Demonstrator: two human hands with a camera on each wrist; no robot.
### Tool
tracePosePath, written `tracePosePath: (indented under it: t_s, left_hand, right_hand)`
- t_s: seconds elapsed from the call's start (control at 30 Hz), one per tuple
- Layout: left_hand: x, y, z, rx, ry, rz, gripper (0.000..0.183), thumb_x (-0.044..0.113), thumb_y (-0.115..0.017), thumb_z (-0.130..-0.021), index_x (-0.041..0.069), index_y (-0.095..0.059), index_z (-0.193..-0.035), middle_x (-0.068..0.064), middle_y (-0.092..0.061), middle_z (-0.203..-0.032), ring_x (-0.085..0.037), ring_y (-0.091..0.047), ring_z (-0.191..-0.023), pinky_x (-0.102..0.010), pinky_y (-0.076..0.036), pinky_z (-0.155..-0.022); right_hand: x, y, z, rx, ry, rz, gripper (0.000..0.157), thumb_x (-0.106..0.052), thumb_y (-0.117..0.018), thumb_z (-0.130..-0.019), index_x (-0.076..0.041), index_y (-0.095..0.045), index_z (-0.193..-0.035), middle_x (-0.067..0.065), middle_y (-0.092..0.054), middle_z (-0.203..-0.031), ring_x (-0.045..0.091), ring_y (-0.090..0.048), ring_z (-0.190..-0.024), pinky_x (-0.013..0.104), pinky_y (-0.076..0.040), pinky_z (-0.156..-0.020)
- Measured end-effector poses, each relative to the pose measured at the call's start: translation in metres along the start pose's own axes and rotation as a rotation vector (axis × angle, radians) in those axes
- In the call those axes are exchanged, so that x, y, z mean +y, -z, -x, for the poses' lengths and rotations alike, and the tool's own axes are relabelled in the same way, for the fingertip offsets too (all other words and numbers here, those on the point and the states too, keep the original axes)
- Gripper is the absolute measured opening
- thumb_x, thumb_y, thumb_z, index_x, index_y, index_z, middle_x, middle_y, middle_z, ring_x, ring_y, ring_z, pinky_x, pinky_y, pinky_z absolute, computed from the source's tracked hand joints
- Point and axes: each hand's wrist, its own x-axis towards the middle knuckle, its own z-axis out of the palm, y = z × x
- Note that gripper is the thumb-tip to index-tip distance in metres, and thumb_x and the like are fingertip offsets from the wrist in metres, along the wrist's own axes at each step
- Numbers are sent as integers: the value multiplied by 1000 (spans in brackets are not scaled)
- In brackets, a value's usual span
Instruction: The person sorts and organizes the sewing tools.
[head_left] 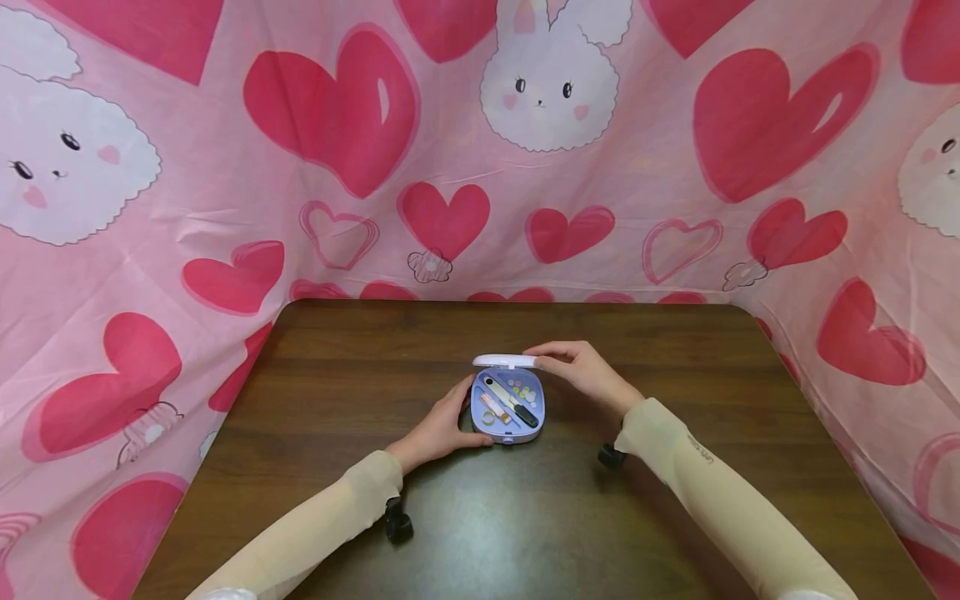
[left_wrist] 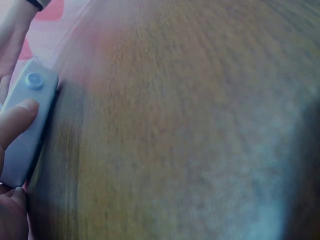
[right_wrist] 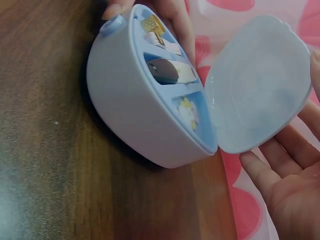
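A small lilac-blue storage box (head_left: 510, 437) stands on the table with its white lid (head_left: 504, 361) raised on the rear hinge. My left hand (head_left: 444, 425) grips the box from the left, thumb at the front near the latch button (right_wrist: 112, 24). At the lid's right edge, my right hand (head_left: 588, 375) holds it between thumb and fingers. Divided compartments hold a long black-and-white item (head_left: 517, 407) lying diagonally, a gold ring-shaped piece (head_left: 489, 417), a pinkish-white piece (head_left: 495, 406), and several small yellow and white pieces (right_wrist: 188, 112), some flower-like.
The dark brown wooden table (head_left: 360, 350) extends around the box on all sides. Behind it and at both sides hangs a pink curtain (head_left: 465, 150) printed with hearts and rabbits. Black wrist devices (head_left: 398, 523) sit below both sleeves.
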Motion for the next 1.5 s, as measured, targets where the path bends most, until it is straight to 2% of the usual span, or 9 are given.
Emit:
tracePosePath:
  t_s: [0.17,0.33,0.53,0.73,0.83,0.97,1.1,1.2,1.5]
  left_hand:
    - [0,0,0,0,-4,14,116,32,-93,-80,7,-19,-166,-15,-27,-169,-29,-32,-153,-47,-30,-124]
    - [0,1,-1,2,-21,22,116,30,-93,-81,5,-18,-165,-17,-27,-168,-31,-33,-153,-46,-31,-123]
    - [-1,0,0,3,-34,28,115,30,-93,-81,1,-19,-164,-21,-28,-167,-33,-34,-152,-48,-33,-122]
    - [-1,0,1,-3,-20,17,115,31,-92,-81,7,-19,-165,-16,-27,-168,-30,-32,-154,-45,-31,-123]
    - [0,0,1,-4,-22,15,113,32,-92,-81,7,-20,-165,-16,-27,-168,-31,-32,-154,-46,-31,-123]
    - [-1,0,1,-3,-25,9,113,33,-92,-82,7,-20,-165,-16,-28,-168,-31,-33,-153,-47,-31,-123]
    - [0,1,1,-5,-29,14,113,32,-92,-81,7,-20,-165,-16,-28,-168,-30,-33,-153,-46,-32,-123]
    - [0,1,1,-6,-25,19,113,31,-92,-81,7,-20,-165,-16,-28,-168,-30,-33,-153,-45,-32,-122]
    - [-1,0,0,2,-31,12,113,32,-92,-81,7,-21,-165,-15,-29,-168,-30,-35,-152,-46,-32,-122]
  right_hand:
    - [1,-2,3,5,48,28,33,-31,-76,-98,-17,-76,-128,2,-74,-126,24,-67,-115,37,-55,-102]
    - [3,-6,7,6,111,46,31,-24,-76,-98,-16,-76,-128,3,-72,-129,23,-66,-117,27,-55,-98]
    - [8,-9,13,1,139,52,33,-22,-76,-97,-15,-75,-130,5,-70,-135,26,-64,-123,28,-54,-98]
    - [11,-13,18,-15,153,40,36,-21,-76,-97,-14,-73,-132,7,-67,-139,29,-61,-128,29,-55,-100]
    - [12,-15,20,-9,169,72,36,-20,-77,-96,-15,-74,-131,6,-66,-140,29,-59,-133,33,-53,-104]
    - [13,-17,23,5,184,117,37,-22,-78,-95,-18,-74,-131,2,-67,-140,28,-56,-137,46,-48,-110]
    - [16,-20,26,11,240,158,39,-16,-80,-92,-15,-74,-131,4,-67,-140,29,-55,-138,55,-43,-114]
    - [18,-22,28,19,278,187,41,-14,-81,-90,-14,-74,-130,4,-67,-141,29,-56,-138,54,-42,-115]
    - [24,-26,34,13,348,278,45,-18,-84,-87,-19,-74,-132,0,-65,-143,26,-54,-140,44,-43,-115]
